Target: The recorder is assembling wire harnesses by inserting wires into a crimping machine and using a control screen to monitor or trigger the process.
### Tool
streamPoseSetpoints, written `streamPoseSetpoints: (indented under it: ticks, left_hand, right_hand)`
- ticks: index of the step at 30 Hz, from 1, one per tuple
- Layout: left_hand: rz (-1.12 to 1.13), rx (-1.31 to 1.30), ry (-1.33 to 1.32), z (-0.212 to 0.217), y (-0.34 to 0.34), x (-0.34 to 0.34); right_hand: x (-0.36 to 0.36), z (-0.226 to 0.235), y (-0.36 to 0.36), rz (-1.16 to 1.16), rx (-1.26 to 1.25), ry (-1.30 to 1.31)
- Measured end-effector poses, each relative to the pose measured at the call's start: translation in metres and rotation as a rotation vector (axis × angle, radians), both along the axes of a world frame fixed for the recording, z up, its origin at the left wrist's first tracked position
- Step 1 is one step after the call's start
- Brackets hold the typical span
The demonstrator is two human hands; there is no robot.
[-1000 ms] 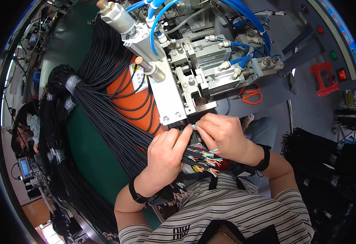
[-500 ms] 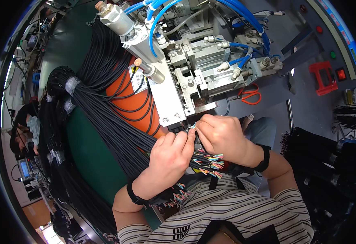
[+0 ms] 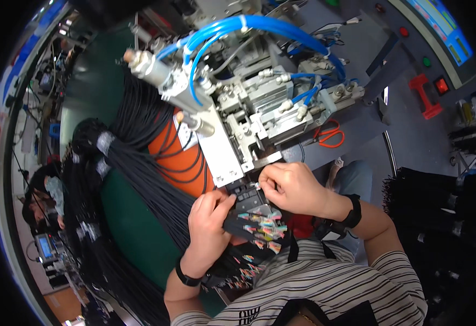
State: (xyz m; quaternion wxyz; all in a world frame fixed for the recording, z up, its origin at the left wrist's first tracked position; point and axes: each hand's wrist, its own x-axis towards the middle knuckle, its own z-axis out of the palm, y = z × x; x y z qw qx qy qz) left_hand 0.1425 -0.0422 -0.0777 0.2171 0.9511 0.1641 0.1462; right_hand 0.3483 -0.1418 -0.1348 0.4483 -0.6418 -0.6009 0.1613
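Observation:
Both my hands are at the front end of a metal clamping machine point(image 3: 259, 117). My right hand point(image 3: 295, 187) is closed in a pinch beside a small black fixture point(image 3: 246, 196); a tiny pale piece shows at its fingertips, too small to name. To the left of the fixture, my left hand point(image 3: 209, 220) has curled fingers, and what they hold, if anything, is hidden. Under and beside that hand lies a bundle of black cables point(image 3: 153, 187), whose stripped ends show coloured wires point(image 3: 265, 228) just below the fixture.
Blue air hoses point(image 3: 254, 24) arch over the machine. Orange-handled scissors point(image 3: 330, 135) lie to its right, near a red bracket point(image 3: 425, 98) and a lit red button point(image 3: 440, 86). More black cables point(image 3: 428, 217) hang at the right. Another person point(image 3: 45, 198) sits at far left.
My hands, together at the fixture before, have moved apart; the left has drawn back left and down, uncovering the fixture. The whole view has shifted slightly.

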Motion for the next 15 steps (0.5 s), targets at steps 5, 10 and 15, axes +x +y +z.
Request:
streamPoseSetpoints:
  ticks: [5, 10, 15]
  left_hand:
    - [0.111, 0.150, 0.039, -0.006, -0.004, -0.006]
    - [0.008, 0.030, -0.048, 0.004, -0.005, 0.002]
    - [-0.012, 0.047, -0.242, -0.003, -0.006, 0.002]
  right_hand:
    - [0.000, 0.017, -0.012, 0.084, -0.029, 0.216]
    - [-0.017, 0.010, -0.013, 0.386, 0.130, 0.487]
    - [-0.017, 0.009, -0.013, 0.339, -0.016, 0.694]
